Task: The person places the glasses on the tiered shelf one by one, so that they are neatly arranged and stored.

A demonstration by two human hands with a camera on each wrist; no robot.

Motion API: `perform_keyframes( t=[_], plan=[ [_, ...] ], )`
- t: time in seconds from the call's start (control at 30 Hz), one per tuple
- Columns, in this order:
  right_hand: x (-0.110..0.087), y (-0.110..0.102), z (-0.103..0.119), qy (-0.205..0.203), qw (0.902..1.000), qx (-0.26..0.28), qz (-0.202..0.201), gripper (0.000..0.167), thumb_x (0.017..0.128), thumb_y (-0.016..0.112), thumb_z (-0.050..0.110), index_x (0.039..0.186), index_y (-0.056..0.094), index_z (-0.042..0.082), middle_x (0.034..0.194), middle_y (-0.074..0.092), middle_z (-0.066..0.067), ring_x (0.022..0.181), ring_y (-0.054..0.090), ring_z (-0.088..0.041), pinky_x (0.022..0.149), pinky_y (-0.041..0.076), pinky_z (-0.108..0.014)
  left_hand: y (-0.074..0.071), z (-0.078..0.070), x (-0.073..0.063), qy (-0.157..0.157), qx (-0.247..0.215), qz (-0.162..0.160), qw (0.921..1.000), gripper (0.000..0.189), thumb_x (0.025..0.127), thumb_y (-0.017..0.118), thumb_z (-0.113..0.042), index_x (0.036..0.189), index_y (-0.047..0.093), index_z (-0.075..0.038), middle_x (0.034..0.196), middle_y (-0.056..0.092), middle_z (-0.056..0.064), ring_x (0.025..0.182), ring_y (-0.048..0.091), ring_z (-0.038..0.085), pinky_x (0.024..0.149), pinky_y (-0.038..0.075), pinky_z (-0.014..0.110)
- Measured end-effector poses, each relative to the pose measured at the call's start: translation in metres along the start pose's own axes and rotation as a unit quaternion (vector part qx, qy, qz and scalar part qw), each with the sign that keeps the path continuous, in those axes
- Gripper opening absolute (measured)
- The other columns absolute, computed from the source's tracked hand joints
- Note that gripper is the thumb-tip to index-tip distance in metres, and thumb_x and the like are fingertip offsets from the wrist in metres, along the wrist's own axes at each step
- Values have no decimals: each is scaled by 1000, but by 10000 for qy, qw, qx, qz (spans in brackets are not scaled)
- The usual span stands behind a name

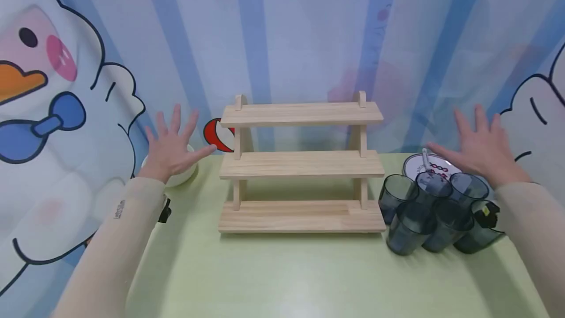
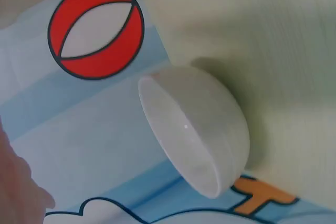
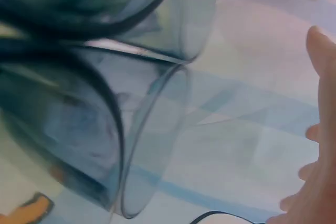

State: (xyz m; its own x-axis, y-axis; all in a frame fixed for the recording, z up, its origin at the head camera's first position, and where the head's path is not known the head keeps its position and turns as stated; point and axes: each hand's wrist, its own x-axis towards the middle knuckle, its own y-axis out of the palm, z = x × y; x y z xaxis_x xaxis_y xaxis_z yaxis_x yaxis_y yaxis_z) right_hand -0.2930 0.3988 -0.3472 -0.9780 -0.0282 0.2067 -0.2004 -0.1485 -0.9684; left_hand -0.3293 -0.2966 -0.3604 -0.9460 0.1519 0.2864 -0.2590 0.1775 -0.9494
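My left hand (image 1: pixel 169 148) is held up with fingers spread, above a white bowl (image 1: pixel 182 175) at the table's left back. In the left wrist view the bowl (image 2: pixel 205 124) shows its round side and part of its inside. My right hand (image 1: pixel 481 146), also spread wide, is raised behind several dark see-through glasses (image 1: pixel 410 227) grouped at the right. The right wrist view shows glass rims (image 3: pixel 152 145) close up and the edge of the hand (image 3: pixel 315 145). Neither hand holds anything.
A three-step wooden shelf (image 1: pixel 302 164) stands mid-table against a blue printed cloth (image 1: pixel 304 33). Behind the glasses lies a white plate with lettering (image 1: pixel 415 165), with a pale handle (image 1: pixel 425 158) sticking up over it. The tabletop (image 1: pixel 282 274) is light green.
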Motion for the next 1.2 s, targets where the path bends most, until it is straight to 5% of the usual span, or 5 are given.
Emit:
perform_keyframes(
  t=[0.23, 0.4, 0.63, 1.0, 1.2],
  plan=[
    [-28, -9, 3, 165, 9978, 481, -435, 105, 97, 57, 68, 169, 9, 8, 170, -15, -31, 151, -3, -64, 110, 11, -85, 7, -16, -10, 146, -1000, 269, 9945, 100, 93, 53, -77, 169, -1, -39, 176, -17, 5, 156, -11, 56, 112, 1, 86],
    [-56, -5, -8, 308, 9922, 944, -748, 97, 101, 56, 58, 168, 10, 5, 171, -10, -29, 156, -3, -56, 113, 9, -84, 14, -31, -19, 151, -2077, 466, 9770, 91, 99, 57, -66, 169, 5, -40, 178, -1, 4, 160, 9, 45, 118, 18, 77],
    [-96, 17, -19, 411, 9848, 1251, -1131, 88, 106, 50, 53, 164, 17, -5, 169, 3, -35, 155, 4, -57, 118, 8, -78, 38, -43, -32, 249, -3014, 686, 9507, 82, 104, 57, -52, 169, 10, -38, 175, 17, 6, 144, 44, 45, 113, 37, 71],
    [-141, 48, -27, 432, 9763, 1679, -1295, 79, 107, 56, 34, 164, 17, -5, 167, 12, -37, 153, 12, -58, 118, 12, -78, 67, -52, -40, -164, -4479, 668, 8914, 75, 106, 59, -44, 168, 16, -42, 170, 28, 17, 145, 42, 49, 117, 36, 64],
    [-159, 64, -32, 807, 9578, 2459, -1251, 79, 106, 58, 24, 167, 13, 0, 168, 8, -36, 150, 11, -64, 112, 15, -82, 76, -59, -41, -322, -5328, 591, 8436, 72, 107, 60, -35, 168, 21, -37, 168, 29, 21, 145, 42, 48, 112, 44, 64]
  ],
)
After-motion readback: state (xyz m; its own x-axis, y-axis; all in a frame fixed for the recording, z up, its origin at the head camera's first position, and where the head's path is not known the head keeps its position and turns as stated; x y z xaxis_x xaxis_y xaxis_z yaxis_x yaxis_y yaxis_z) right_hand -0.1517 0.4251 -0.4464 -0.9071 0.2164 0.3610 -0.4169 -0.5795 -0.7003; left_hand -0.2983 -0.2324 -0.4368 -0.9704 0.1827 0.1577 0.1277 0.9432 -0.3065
